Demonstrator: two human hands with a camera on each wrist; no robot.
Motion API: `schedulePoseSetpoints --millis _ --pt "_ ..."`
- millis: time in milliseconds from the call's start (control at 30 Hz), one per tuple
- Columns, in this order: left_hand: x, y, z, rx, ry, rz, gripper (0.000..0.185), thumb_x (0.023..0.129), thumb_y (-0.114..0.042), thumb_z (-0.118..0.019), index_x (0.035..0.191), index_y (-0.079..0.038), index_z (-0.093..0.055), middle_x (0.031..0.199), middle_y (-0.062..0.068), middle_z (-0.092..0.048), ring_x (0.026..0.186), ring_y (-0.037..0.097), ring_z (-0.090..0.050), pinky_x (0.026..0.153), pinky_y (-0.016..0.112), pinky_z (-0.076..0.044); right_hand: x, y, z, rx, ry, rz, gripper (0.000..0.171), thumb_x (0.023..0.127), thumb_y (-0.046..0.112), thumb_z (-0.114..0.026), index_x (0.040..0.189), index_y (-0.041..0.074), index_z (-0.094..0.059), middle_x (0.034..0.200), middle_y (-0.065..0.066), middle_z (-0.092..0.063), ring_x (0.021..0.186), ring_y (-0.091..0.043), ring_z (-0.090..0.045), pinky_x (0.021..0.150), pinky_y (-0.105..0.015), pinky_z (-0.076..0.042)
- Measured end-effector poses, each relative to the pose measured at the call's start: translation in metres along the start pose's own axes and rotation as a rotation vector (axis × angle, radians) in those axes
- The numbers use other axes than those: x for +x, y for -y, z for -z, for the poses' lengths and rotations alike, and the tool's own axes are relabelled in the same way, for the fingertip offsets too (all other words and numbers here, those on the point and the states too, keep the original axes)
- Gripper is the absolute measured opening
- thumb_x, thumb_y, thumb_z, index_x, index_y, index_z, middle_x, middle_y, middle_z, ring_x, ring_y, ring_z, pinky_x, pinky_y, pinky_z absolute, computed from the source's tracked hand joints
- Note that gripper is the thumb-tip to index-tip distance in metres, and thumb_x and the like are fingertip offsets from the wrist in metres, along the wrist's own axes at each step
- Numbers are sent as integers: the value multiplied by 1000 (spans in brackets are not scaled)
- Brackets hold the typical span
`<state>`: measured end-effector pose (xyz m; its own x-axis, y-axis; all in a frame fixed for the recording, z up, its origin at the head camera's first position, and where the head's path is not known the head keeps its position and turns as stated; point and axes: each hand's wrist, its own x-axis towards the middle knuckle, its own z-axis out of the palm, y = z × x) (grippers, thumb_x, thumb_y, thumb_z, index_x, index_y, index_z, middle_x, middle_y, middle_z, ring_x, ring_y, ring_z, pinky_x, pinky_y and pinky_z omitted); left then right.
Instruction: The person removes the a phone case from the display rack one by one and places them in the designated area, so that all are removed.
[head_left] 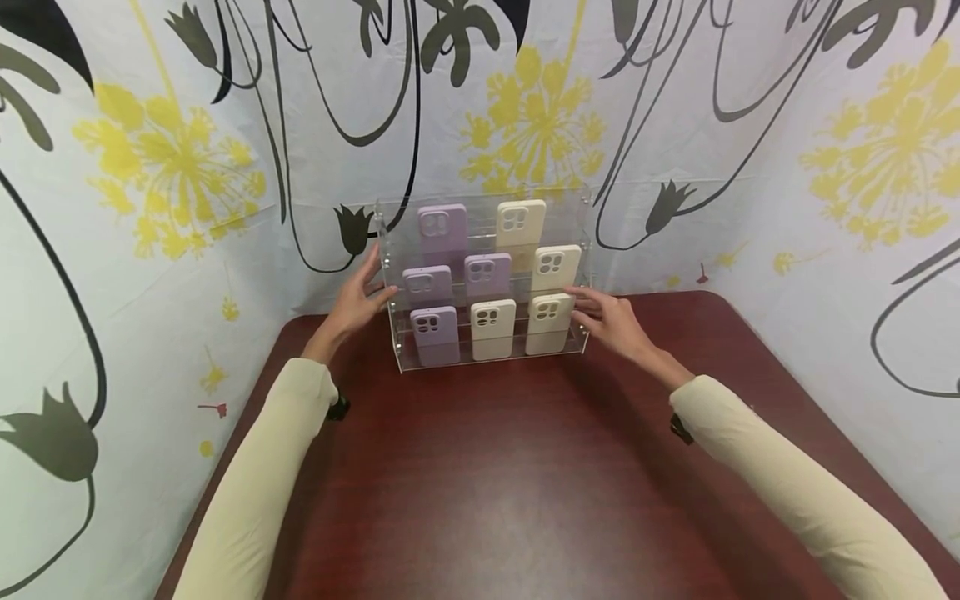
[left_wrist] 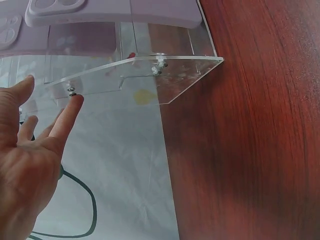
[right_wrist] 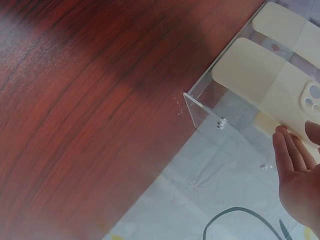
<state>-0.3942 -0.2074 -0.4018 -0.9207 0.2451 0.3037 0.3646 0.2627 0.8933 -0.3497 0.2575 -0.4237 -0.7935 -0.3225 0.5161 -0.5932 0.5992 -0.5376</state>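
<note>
Your left hand (head_left: 358, 298), fingers straight, touches rack (head_left: 577, 250) left wall; right hand (head_left: 611, 321), fingers relaxed, at right wall. Rack at surface (head_left: 510, 475) far edge, holding phone cases (head_left: 492, 329).

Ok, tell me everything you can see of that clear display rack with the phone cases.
The rack is clear plastic, three stepped shelves with side panels fixed by small screws. It stands upright at the far edge of the dark red table, against the patterned wall. It holds eight phone cases: four purple and four cream. The left hand lies with straight fingers at its left side panel, the right hand at its right side near the bottom shelf.
</note>
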Motion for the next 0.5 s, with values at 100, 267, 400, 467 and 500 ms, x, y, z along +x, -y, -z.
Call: schedulePoseSetpoints --millis 100,267,400,467,500 --pt "2 -2 -1 -12 0 14 90 101 2 -62 168 -32 -12 171 15 -21 141 50 -44 100 61 -52 1 0 -1 -4 -21 -2 47 92 -4 -75 137 5 -67 122 -27 -70 104 -39 -74 79 -50 -63" --pt "5 -1 1 -44 8 34 89 101 4 -60 169 -25 -10 171 18 -19 143 52 -40 102 66 -48 4 0 -4 -18 -63 17 44 90 -2 -78 132 5 -70 113 -26 -73 99 -38 -75 80 -50 -63" --pt "7 1 2 -53 8 43 88 102 4 -59 169 -27 -10 172 15 -18 144 51 -39 102 63 -49 6 1 -8 -6 -85 8 38 91 -1 -78 128 6 -73 111 -24 -75 97 -37 -76 81 -50 -63" --pt "7 1 1 -56 7 39 89 102 4 -59 169 -28 -11 172 14 -18 144 50 -40 102 61 -50 7 2 -9 4 -90 -7 35 91 -1 -77 125 7 -74 111 -23 -75 98 -36 -76 81 -49 -63" --pt "7 1 1 -57 7 36 89 102 4 -60 169 -30 -11 172 13 -19 144 49 -41 102 60 -51 7 3 -10 7 -89 -11 34 91 -1 -77 125 7 -75 110 -22 -76 98 -35 -76 81 -49 -63"
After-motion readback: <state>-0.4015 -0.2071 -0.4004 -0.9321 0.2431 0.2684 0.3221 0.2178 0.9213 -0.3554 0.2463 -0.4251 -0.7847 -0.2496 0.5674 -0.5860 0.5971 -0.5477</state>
